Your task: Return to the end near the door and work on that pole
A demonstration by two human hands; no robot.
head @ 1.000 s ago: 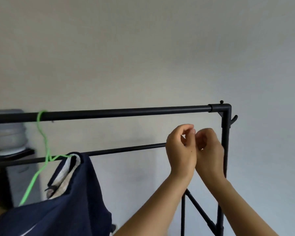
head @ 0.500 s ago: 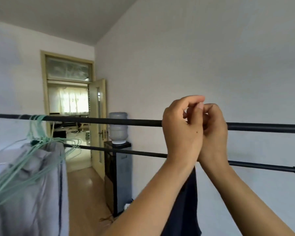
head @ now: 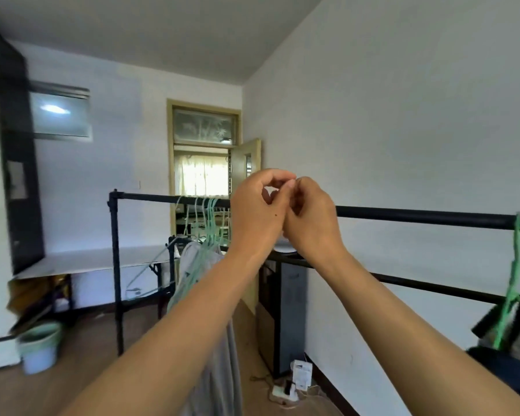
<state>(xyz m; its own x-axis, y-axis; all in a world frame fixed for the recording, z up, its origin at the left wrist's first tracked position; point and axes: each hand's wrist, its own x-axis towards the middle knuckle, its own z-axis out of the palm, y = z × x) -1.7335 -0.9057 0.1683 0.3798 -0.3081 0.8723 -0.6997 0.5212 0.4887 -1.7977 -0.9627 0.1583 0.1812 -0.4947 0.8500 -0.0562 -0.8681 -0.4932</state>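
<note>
**Hands joined in front of the top rail; nothing visibly held**

We have both hands raised together in front of the clothes rack's top rail. Left hand: fingers curled, thumb and forefinger meeting in a ring. Right hand: fingers curled inward, fingertips against the left's. We cannot tell whether anything small is pinched between them; no object shows.

Nearest things: the rail just behind the hands; a cluster of pale green wire hangers on the rail left of the hands, above a grey garment; a bright green hanger well to the right, carrying a dark garment.

Judgement: the hands look occupied with each other rather than with the rack. Any move toward a hanger calls for parting them first and reaching left along the rail.
</note>
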